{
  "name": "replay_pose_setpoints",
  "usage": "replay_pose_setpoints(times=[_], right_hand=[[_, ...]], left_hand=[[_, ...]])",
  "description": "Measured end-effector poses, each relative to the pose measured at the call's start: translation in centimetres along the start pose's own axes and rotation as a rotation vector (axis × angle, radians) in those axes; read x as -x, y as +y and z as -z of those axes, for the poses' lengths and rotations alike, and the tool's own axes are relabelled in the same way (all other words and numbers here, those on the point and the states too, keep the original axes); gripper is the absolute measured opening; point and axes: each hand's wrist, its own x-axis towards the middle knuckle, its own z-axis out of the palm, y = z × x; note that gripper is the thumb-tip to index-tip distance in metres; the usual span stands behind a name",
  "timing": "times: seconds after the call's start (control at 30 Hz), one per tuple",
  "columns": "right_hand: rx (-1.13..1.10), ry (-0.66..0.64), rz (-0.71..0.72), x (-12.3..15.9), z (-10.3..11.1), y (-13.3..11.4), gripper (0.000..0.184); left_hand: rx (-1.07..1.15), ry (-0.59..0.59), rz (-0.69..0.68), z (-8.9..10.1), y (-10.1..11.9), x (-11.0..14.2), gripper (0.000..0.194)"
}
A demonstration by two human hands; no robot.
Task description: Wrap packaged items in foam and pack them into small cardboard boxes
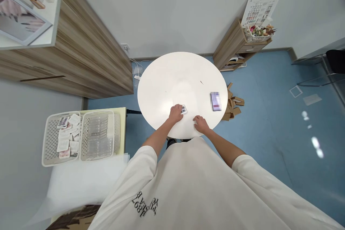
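Note:
My left hand [176,113] is closed over the left side of a small flat clear-and-white pack [184,109] with dark oval pieces in it. The pack lies on the round white table [180,68], near the edge closest to me, and the fingers cover part of it. To the right, my right hand [201,124] rests on the tabletop, fingers slightly bent and apart, with nothing visible in it. Farther right sits a blurred purple box [215,101]. A thin dark sliver [201,82] lies toward the far side of the table.
At left, one white basket [47,140] holds several small packs; another basket [84,136] holds stacked clear plastic trays. A wooden cabinet [91,39] stands at back left, a small shelf unit [231,45] at back right. Cardboard boxes [231,109] lie on the floor beside the table.

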Motion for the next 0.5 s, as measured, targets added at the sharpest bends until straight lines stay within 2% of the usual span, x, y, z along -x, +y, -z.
replay_pose_setpoints(times=[0.2,0.5], right_hand=[[0.098,-0.032,0.061,-0.1,-1.0,1.1,0.044],[0.193,0.027,0.179,0.0,-1.5,2.2,0.033]], left_hand=[[-0.019,-0.059,-0.009,-2.2,2.4,-1.3,0.044],[-0.104,-0.029,0.011,-3.5,3.0,-2.0,0.045]])
